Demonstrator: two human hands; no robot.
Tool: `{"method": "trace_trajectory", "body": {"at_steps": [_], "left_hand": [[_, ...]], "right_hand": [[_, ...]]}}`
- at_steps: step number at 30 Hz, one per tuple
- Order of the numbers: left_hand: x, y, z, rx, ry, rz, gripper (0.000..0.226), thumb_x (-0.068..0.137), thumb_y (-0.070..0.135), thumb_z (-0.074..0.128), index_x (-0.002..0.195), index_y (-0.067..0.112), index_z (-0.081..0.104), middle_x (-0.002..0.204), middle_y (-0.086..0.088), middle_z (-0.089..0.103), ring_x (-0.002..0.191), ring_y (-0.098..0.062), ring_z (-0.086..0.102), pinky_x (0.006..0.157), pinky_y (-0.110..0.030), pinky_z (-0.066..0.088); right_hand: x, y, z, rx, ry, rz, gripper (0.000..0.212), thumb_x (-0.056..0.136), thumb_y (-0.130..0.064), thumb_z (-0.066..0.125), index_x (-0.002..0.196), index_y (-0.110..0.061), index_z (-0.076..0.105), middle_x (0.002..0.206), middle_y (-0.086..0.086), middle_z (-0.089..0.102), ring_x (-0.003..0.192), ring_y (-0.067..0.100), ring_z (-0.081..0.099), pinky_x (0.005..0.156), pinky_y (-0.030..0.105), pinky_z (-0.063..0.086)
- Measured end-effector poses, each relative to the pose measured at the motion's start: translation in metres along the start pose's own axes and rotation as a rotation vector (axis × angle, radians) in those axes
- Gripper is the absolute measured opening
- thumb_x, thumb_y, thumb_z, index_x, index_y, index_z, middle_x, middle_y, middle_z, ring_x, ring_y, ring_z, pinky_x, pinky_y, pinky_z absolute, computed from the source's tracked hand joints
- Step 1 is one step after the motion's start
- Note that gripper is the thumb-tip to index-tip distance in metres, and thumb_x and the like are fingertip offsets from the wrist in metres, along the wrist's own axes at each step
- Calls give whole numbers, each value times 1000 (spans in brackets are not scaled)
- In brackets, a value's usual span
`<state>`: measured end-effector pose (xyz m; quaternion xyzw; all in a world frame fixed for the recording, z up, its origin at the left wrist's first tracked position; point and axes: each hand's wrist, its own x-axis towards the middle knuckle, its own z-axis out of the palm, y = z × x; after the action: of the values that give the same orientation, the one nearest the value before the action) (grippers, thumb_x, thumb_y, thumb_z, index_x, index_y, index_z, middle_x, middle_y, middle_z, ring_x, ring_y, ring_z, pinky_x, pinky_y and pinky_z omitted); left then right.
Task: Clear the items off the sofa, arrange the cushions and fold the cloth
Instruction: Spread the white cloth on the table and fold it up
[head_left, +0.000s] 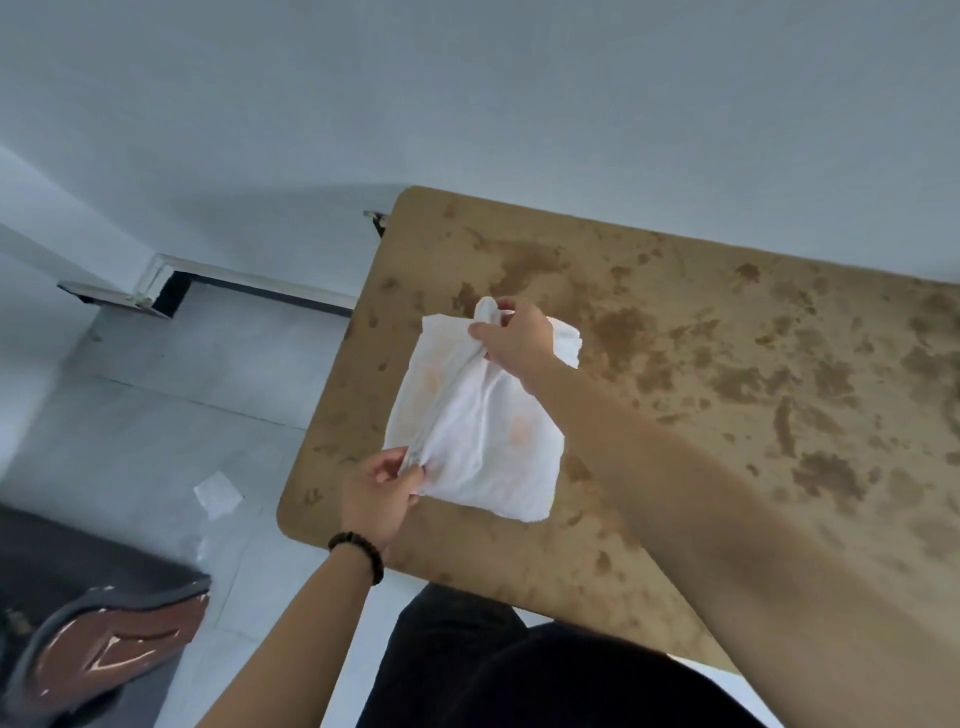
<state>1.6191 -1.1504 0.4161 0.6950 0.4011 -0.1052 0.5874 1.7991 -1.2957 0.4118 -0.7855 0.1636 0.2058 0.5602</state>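
Observation:
A white cloth with faint orange marks lies partly folded on the left end of a brown, stained table. My left hand, with a dark bead bracelet on the wrist, pinches the cloth's near corner. My right hand pinches a raised fold at the cloth's far edge. A ridge of fabric runs between the two hands. The sofa's dark edge shows at the lower left.
A worn brown cushion with dark trim leans at the lower left. A small white scrap of paper lies on the pale tiled floor. A grey wall stands behind the table, and a low ledge runs along it.

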Motion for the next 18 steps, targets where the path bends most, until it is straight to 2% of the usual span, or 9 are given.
{"method": "trace_trajectory", "body": {"at_steps": [2, 3, 7, 9, 11, 12, 14, 16, 18], "left_hand": [[29, -4, -20, -7, -25, -49, 13, 85, 5, 69, 88, 17, 65, 87, -4, 67, 83, -17, 65, 75, -29, 56], [42, -8, -27, 0, -37, -78, 12, 85, 4, 69, 88, 16, 64, 88, -5, 67, 84, -18, 65, 75, -29, 56], [79, -21, -37, 95, -75, -140, 8, 84, 8, 71, 89, 10, 67, 82, -7, 68, 76, -22, 66, 73, -34, 59], [88, -22, -40, 131, -94, -199, 7, 83, 10, 70, 89, 13, 67, 86, -7, 69, 75, -22, 66, 73, -33, 59], [89, -18, -44, 181, -130, -262, 16, 83, 13, 63, 98, 14, 67, 93, -4, 70, 77, -20, 64, 76, -35, 58], [89, -16, -45, 256, -123, -259, 25, 82, 18, 59, 106, 15, 65, 97, -2, 69, 81, -20, 63, 80, -39, 57], [90, -7, -43, 526, -20, -61, 41, 81, 27, 51, 120, 19, 58, 111, 0, 64, 97, -22, 60, 89, -43, 51], [93, 10, -26, 633, 65, 402, 41, 89, 24, 43, 127, 18, 53, 129, -3, 54, 117, -25, 50, 99, -45, 43], [105, 29, 7, 774, -56, 861, 44, 95, 23, 34, 135, 16, 50, 145, -10, 44, 135, -28, 37, 109, -47, 32]], "right_hand": [[12, -8, 36, -120, -6, -19, 47, 82, -21, 68, 127, -18, 54, 105, -2, 64, 91, 17, 62, 67, 24, 49], [17, -11, 51, -170, -9, -16, 47, 83, -19, 65, 129, -19, 53, 106, -2, 62, 93, 17, 59, 67, 22, 46], [33, -4, 94, -286, -140, 10, 57, 91, -20, 59, 145, -17, 41, 112, 1, 62, 108, 21, 56, 89, 30, 46], [30, -3, 91, -190, -214, 42, 59, 94, -18, 56, 149, -15, 36, 107, 1, 65, 108, 20, 60, 96, 30, 46], [19, 0, 73, -17, -204, 48, 50, 96, -19, 55, 145, -17, 43, 112, 0, 67, 109, 18, 64, 100, 36, 51], [11, 5, 60, 26, -134, 11, 41, 98, -20, 53, 139, -20, 51, 112, -4, 67, 108, 15, 65, 98, 39, 52], [-11, 19, 32, -52, 127, -119, 29, 101, -20, 48, 127, -24, 60, 116, -11, 65, 106, 9, 64, 95, 38, 53], [-33, 44, 9, -274, 365, -261, 32, 102, -19, 44, 131, -23, 57, 136, -6, 56, 121, 12, 56, 101, 35, 48], [-40, 68, 2, -566, 366, -326, 44, 104, -27, 40, 147, -21, 41, 159, 5, 30, 144, 23, 32, 114, 38, 32]]}}
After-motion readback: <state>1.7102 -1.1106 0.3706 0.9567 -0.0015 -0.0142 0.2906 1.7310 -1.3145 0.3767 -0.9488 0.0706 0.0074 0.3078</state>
